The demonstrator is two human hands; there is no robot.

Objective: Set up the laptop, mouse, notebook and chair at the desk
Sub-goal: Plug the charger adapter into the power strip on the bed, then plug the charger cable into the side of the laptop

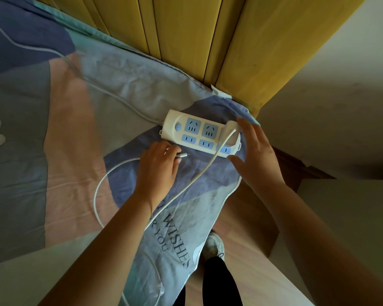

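A white power strip (192, 131) with blue sockets lies on the bed near its corner. A white charger block (230, 129) is plugged into the strip's right end. Its thin white cable (186, 186) loops across the sheet. My left hand (157, 166) rests on the sheet just below the strip, fingers closed on the cable's plug end (182, 155). My right hand (257, 151) hovers with fingers spread beside the charger block, fingertips close to it. No laptop, mouse, notebook or chair is in view.
The bed sheet (64, 133) is patterned in blue, pink and grey. A yellow wooden headboard (208, 40) stands behind the strip. The strip's own cord (111, 96) runs off to the upper left. My shoe (213, 246) stands on the wooden floor (248, 250) at the bed's edge.
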